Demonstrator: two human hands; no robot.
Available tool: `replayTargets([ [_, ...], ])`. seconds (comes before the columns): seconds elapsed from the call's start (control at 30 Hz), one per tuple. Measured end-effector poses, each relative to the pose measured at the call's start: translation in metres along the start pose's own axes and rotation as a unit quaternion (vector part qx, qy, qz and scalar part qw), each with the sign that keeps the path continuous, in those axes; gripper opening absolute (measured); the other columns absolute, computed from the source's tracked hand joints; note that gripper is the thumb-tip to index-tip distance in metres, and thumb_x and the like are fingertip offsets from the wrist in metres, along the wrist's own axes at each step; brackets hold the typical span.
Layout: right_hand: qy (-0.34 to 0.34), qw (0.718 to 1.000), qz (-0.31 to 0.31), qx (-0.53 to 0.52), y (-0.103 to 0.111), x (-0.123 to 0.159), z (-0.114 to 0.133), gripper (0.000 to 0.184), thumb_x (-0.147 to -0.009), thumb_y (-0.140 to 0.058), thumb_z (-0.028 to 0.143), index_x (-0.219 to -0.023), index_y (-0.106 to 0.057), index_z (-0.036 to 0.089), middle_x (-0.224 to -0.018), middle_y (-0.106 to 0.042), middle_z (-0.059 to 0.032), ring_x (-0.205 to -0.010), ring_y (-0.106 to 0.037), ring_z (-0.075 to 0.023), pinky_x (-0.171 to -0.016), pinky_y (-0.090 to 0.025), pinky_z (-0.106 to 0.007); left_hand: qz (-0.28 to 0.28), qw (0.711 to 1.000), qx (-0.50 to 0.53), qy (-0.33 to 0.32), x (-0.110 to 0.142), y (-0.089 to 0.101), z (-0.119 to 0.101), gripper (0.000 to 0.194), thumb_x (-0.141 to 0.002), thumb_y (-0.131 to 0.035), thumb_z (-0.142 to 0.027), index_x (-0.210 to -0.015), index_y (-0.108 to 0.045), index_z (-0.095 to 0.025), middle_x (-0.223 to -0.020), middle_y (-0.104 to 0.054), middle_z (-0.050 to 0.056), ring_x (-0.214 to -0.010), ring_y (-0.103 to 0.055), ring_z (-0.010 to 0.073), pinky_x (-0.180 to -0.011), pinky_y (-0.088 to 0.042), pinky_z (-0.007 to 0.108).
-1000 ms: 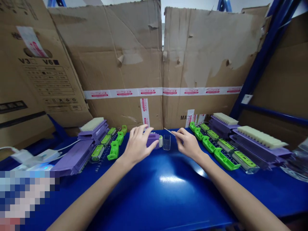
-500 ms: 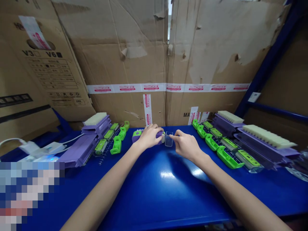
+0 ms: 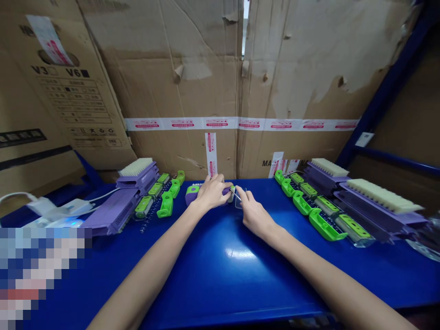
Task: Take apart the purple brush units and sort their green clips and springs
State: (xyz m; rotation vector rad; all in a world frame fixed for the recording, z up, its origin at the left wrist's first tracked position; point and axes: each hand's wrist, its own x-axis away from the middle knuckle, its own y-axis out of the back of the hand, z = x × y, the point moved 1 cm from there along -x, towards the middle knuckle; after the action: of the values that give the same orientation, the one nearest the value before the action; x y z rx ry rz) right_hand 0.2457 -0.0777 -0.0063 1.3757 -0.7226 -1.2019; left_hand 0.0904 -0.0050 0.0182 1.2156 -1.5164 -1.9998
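Note:
My left hand (image 3: 215,191) is wrapped over a purple and green plastic casing (image 3: 191,195) lying on the blue table, and covers most of it. Close to the casing's right end is my right hand (image 3: 256,211), its thumb and fingers pressed together. From its fingertips a thin pale sliver (image 3: 236,195) reaches toward that end; its kind is too small to make out. Partly behind the right fingers is a small clear plastic box (image 3: 238,203), beside the casing on the table.
Purple housings (image 3: 113,208) and green brackets (image 3: 167,204) line the left side, near white chargers and cables (image 3: 46,206). On the right are more green brackets (image 3: 325,224), clear-and-green blocks (image 3: 355,228) and housings under cream pegged blocks (image 3: 383,195). Cardboard (image 3: 172,91) walls the back.
My right hand has moved left, from the clear box to the casing's right end, with a thin sliver now showing at its fingertips. My left hand stays on the casing.

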Motion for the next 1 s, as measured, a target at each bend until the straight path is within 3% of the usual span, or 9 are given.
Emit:
replayTargets([
  [0.1,0.001,1.000,-0.006,0.011,0.002,0.000,-0.002,0.079,-0.074,-0.040,0.002,-0.148,-0.017,0.016,-0.121,-0.050,-0.0137,-0.086,-0.064,-0.0214,-0.070,-0.048,-0.031,0.013,1.000,0.009,-0.005,0.000,0.002,0.001,0.030,-0.088,-0.051,-0.037,-0.111,-0.068,-0.027,-0.096,-0.061,0.008,-0.100,-0.053,0.0254,-0.087,-0.039,0.040],
  [0.27,0.009,0.998,-0.053,0.023,0.018,-0.004,-0.026,0.053,-0.090,-0.035,0.018,-0.143,-0.034,0.021,-0.119,-0.057,-0.0111,-0.095,-0.063,-0.0232,-0.074,-0.048,-0.032,0.034,0.997,0.058,0.031,-0.008,0.005,0.001,0.032,-0.088,-0.050,-0.034,-0.112,-0.067,-0.022,-0.106,-0.069,0.008,-0.108,-0.057,0.0259,-0.097,-0.037,0.044],
  [0.4,-0.088,0.991,-0.087,0.046,0.019,-0.010,-0.050,0.051,-0.090,-0.035,0.019,-0.141,-0.037,0.019,-0.119,-0.058,-0.0132,-0.093,-0.063,-0.0237,-0.075,-0.047,-0.032,0.045,0.989,0.113,0.088,-0.016,0.004,0.003,0.031,-0.083,-0.055,-0.031,-0.109,-0.069,-0.021,-0.107,-0.071,0.007,-0.107,-0.062,0.0265,-0.099,-0.039,0.042],
  [0.5,-0.152,0.984,-0.057,0.072,0.011,-0.014,-0.062,0.051,-0.089,-0.039,0.020,-0.140,-0.039,0.019,-0.116,-0.060,-0.0144,-0.087,-0.066,-0.0255,-0.070,-0.046,-0.034,0.030,0.984,0.150,0.096,-0.018,0.002,0.004,0.030,-0.082,-0.055,-0.030,-0.108,-0.070,-0.022,-0.108,-0.071,0.005,-0.105,-0.064,0.0251,-0.094,-0.045,0.036],
  [0.7,-0.174,0.980,0.016,0.094,-0.002,-0.015,-0.069,0.048,-0.087,-0.042,0.020,-0.134,-0.046,0.020,-0.110,-0.063,-0.0144,-0.090,-0.065,-0.0260,-0.068,-0.045,-0.033,-0.018,0.977,0.174,0.119,-0.022,0.004,-0.001,0.029,-0.083,-0.054,-0.034,-0.103,-0.071,-0.023,-0.100,-0.073,0.004,-0.094,-0.067,0.0233,-0.083,-0.050,0.032],
  [0.83,-0.149,0.984,-0.037,0.086,-0.001,-0.017,-0.068,0.046,-0.090,-0.039,0.026,-0.134,-0.047,0.015,-0.114,-0.062,-0.0163,-0.103,-0.058,-0.0280,-0.076,-0.044,-0.035,-0.030,0.971,0.199,0.126,-0.030,0.007,-0.010,0.026,-0.083,-0.054,-0.032,-0.099,-0.072,-0.022,-0.091,-0.073,0.004,-0.085,-0.066,0.0207,-0.077,-0.050,0.030],
  [0.93,-0.064,0.994,-0.093,0.010,-0.001,-0.018,-0.065,0.052,-0.092,-0.037,0.034,-0.139,-0.040,0.013,-0.122,-0.059,-0.0167,-0.114,-0.051,-0.0290,-0.090,-0.040,-0.041,0.020,0.972,0.193,0.131,-0.038,0.005,-0.020,0.027,-0.084,-0.054,-0.036,-0.096,-0.073,-0.021,-0.089,-0.073,0.006,-0.086,-0.067,0.0220,-0.076,-0.049,0.031],
  [1.0,0.000,0.994,-0.096,-0.052,-0.004,-0.018,-0.062,0.061,-0.090,-0.042,0.041,-0.144,-0.033,0.013,-0.133,-0.053,-0.0167,-0.122,-0.047,-0.0296,-0.098,-0.035,-0.045,0.064,0.976,0.161,0.134,-0.043,0.004,-0.028,0.030,-0.085,-0.052,-0.039,-0.096,-0.073,-0.020,-0.092,-0.073,0.009,-0.090,-0.066,0.0245,-0.079,-0.049,0.034],
])
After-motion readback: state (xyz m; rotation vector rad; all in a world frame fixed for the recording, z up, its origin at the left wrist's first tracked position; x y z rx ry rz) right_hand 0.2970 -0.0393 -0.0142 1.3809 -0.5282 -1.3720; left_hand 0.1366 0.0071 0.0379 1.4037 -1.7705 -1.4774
